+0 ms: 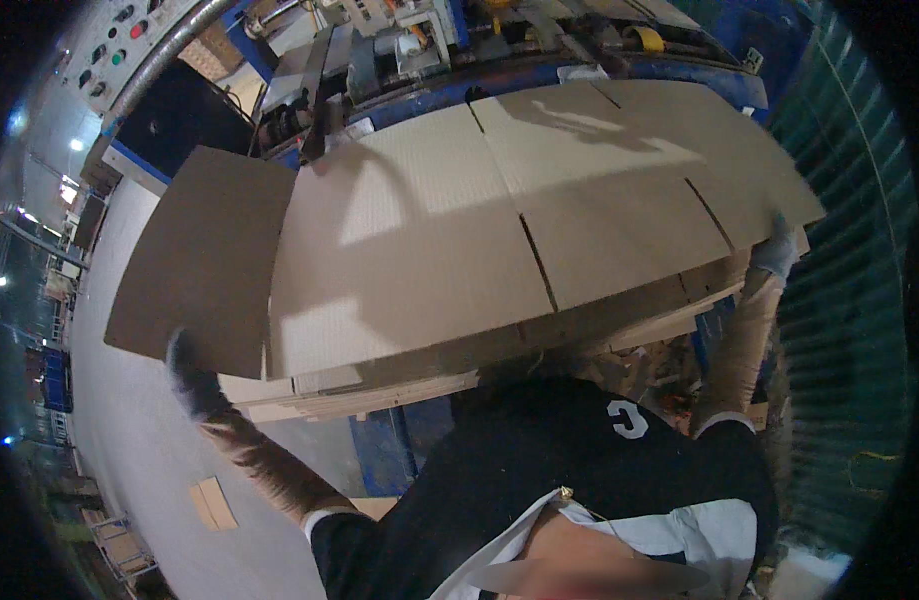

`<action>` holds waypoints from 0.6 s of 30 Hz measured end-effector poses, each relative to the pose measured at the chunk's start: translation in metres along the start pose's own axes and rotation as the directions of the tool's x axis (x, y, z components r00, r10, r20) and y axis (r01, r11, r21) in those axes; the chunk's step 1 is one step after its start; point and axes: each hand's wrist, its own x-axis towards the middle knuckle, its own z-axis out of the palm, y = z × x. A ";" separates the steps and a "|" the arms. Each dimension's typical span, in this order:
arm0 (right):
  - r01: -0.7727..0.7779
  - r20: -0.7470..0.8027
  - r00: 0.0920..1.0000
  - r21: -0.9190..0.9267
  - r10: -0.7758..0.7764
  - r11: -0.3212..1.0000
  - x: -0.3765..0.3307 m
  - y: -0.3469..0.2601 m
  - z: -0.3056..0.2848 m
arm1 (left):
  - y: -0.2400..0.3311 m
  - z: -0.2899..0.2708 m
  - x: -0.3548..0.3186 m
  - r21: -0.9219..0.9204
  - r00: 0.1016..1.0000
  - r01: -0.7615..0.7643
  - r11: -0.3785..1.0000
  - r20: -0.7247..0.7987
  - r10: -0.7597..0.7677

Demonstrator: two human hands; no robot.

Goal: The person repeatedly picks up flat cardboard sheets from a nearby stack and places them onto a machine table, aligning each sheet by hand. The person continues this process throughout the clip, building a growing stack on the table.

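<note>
A wide, flat sheet of slotted brown cardboard [409,250] spans the view in front of me. Its left panel bends along a crease and looks darker than the rest. My left hand [187,378], in a grey glove, grips the near edge of that panel, with most of its fingers hidden underneath. At the right end, my right hand [776,250], also gloved in grey, holds the near edge. Under the sheet lies a stack of similar cardboard [379,398], showing only along its near side.
Beyond the sheet stands a blue machine [669,70] with metal rollers and brackets. A control panel [119,50] with buttons is at the upper left. Green corrugated metal [839,330] rises at the right. A cardboard piece [213,503] lies on the floor at the left.
</note>
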 end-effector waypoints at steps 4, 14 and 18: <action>0.174 0.169 0.976 -0.238 -0.136 0.955 -0.045 -0.090 0.018 | 0.017 0.015 -0.062 0.042 0.986 0.153 0.987 0.059 -0.155; 0.888 0.989 -0.053 -0.015 0.135 0.460 -0.163 -0.071 0.033 | 0.071 0.168 -0.176 0.311 0.531 -0.681 0.663 0.834 0.153; 0.905 0.965 -0.139 0.033 0.222 0.425 -0.157 -0.040 0.040 | 0.070 0.190 -0.173 0.284 0.434 -0.776 0.564 0.888 0.149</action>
